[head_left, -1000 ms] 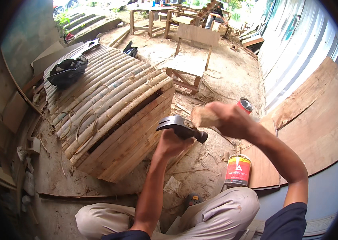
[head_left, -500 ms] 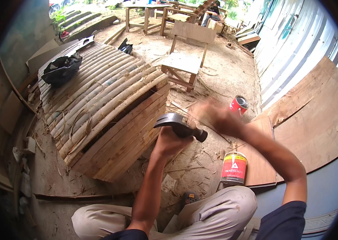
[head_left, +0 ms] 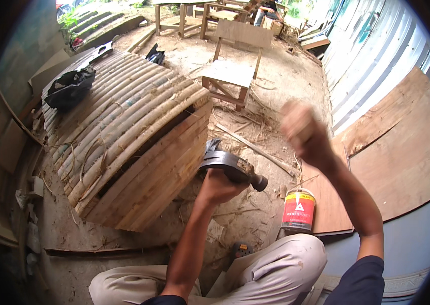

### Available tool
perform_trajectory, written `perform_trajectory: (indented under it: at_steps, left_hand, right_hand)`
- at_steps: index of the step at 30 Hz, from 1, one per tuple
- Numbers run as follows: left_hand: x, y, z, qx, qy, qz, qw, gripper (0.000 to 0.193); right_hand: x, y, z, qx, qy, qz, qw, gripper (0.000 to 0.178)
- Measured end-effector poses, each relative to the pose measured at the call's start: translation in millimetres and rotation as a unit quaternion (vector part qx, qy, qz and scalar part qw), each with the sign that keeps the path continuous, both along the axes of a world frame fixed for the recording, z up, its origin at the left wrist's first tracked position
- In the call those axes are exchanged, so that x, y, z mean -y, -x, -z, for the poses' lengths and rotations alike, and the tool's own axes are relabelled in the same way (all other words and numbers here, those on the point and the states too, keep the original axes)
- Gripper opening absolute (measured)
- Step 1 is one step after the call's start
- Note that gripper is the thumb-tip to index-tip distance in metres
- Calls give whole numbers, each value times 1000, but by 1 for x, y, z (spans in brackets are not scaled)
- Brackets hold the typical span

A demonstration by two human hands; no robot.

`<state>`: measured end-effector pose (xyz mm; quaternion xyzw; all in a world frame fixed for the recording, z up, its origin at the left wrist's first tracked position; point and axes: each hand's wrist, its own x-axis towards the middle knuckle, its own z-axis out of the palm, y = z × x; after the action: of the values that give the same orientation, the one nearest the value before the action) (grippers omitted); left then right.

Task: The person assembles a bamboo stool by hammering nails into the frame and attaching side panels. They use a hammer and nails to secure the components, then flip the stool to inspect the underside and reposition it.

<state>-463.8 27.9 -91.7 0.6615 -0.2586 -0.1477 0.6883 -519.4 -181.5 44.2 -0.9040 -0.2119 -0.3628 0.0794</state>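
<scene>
My left hand (head_left: 220,187) is closed around a claw hammer (head_left: 233,166), just under its dark metal head. The claw points left and the round striking face right. Behind the claw shows a small greyish piece (head_left: 212,145) I cannot make out. My right hand (head_left: 306,133) is raised in a fist to the right of the hammer, apart from it and smeared by motion. Anything inside that fist is hidden. Below it, a red and yellow putty can (head_left: 298,209) with a wire handle stands by my knee.
At left lies a large slatted bamboo and plank piece (head_left: 139,122) with a black plastic bag (head_left: 68,89) on it. Ahead stands a wooden chair (head_left: 233,68). Plywood sheets (head_left: 403,157) lean along the metal wall at right. Wood strips (head_left: 255,147) litter the dirt floor.
My right hand has moved up and to the right, away from the hammer. The second red can behind it no longer shows. The left hand keeps its hold, slightly lower.
</scene>
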Motion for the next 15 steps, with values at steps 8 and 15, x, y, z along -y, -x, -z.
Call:
perform_trajectory:
  at_steps: [8, 15]
  left_hand:
    - [7, 5, 14, 24, 21, 16, 999, 43]
    - [5, 15, 18, 25, 48, 24, 998, 43]
  right_hand:
    - [12, 16, 27, -167, -46, -48, 984, 21]
    - [9, 29, 40, -283, 48, -152, 946, 37]
